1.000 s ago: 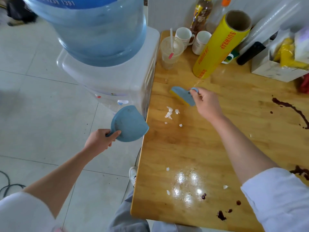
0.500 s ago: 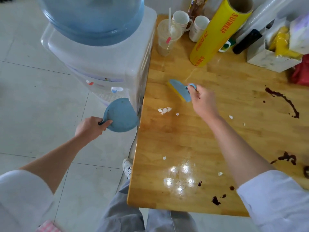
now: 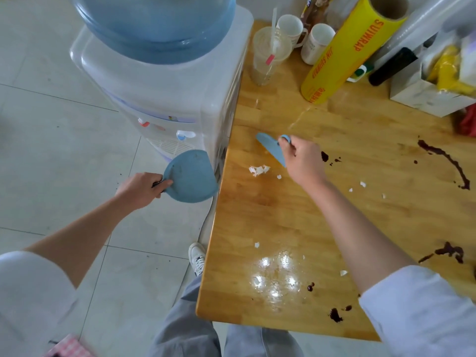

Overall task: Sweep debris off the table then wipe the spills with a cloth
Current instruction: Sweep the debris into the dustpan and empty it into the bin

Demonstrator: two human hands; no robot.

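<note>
We are gripping a small blue brush (image 3: 271, 148) in our right hand (image 3: 304, 161), fingers curled round its looped handle, the brush head angled down toward the tabletop (image 3: 322, 215). Just beside the brush, a little nearer to us, a small heap of white scraps (image 3: 258, 170) is lying on the wood, with one tiny crumb (image 3: 279, 177) just next to it. More white bits (image 3: 362, 184) are lying scattered to the right of our forearm, and others (image 3: 256, 244) are sitting closer to the near edge beside a shiny patch of reflected light.

We are holding a blue dustpan (image 3: 192, 176) in our left hand (image 3: 140, 188), fingers wrapped round its handle and thumb lying on the pan. It is hanging off the tabletop's left edge, above the floor (image 3: 51, 124), its rim close to the wood and just in front of a white water dispenser (image 3: 164, 94).

Dark red spills (image 3: 448, 161) are streaking the right side of the tabletop, with more blotches (image 3: 334, 314) near the front edge. At the far end, a yellow roll of wrap (image 3: 345, 52), two white mugs (image 3: 289, 30) and a clear plastic cup with a straw (image 3: 269, 57) are standing together.
</note>
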